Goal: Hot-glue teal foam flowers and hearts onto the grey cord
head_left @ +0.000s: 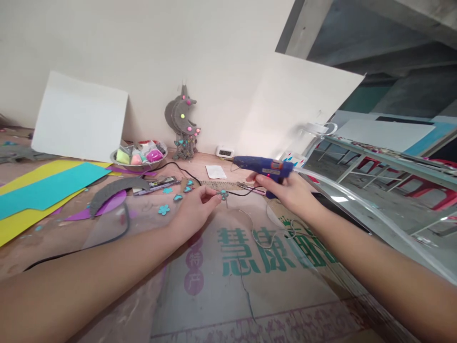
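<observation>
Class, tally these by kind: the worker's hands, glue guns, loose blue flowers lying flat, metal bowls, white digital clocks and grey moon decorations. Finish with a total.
Left hand and right hand: 2
Glue gun: 1
Loose blue flowers: 2
Metal bowl: 1
White digital clock: 1
Grey moon decoration: 1
Total: 8

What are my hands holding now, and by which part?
Your right hand holds the blue glue gun by its handle. Your left hand pinches a small flower piece, apparently by its edge.
</observation>
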Demonstrator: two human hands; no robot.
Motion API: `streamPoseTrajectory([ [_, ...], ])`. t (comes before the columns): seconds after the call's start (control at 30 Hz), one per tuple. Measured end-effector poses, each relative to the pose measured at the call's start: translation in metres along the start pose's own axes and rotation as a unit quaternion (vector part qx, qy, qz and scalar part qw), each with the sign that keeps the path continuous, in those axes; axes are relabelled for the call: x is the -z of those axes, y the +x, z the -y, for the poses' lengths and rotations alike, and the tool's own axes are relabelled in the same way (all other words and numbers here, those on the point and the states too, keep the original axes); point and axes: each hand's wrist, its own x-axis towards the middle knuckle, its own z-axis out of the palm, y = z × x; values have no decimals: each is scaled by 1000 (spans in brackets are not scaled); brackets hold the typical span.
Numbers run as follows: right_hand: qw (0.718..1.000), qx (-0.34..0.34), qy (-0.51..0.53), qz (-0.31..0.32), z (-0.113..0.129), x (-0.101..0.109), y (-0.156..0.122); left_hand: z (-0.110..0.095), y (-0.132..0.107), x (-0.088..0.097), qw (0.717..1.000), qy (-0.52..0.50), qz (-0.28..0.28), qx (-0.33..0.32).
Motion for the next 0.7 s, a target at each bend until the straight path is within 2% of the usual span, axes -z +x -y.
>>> streamPoseTrajectory([
  [0.03, 1000, -11, -26, 7, -4, 0, 12, 0, 0, 0, 1000, -1, 0, 1],
  [0.13, 994, -22, -106, -22, -24, -8, 52, 0, 0, 0, 1000, -6, 3, -3],
  [0.3, 992, -59, -115, -3, -66, -36, 96, -1, 0, 0, 1000, -1, 14, -10],
  [0.47, 987, -68, -143, 29, -91, -51, 104, -2, 0, 0, 1000, -3, 13, -11],
  [0.7, 977, -64, -194, 60, -93, -43, 99, -1, 0, -1, 1000, -2, 15, -15],
])
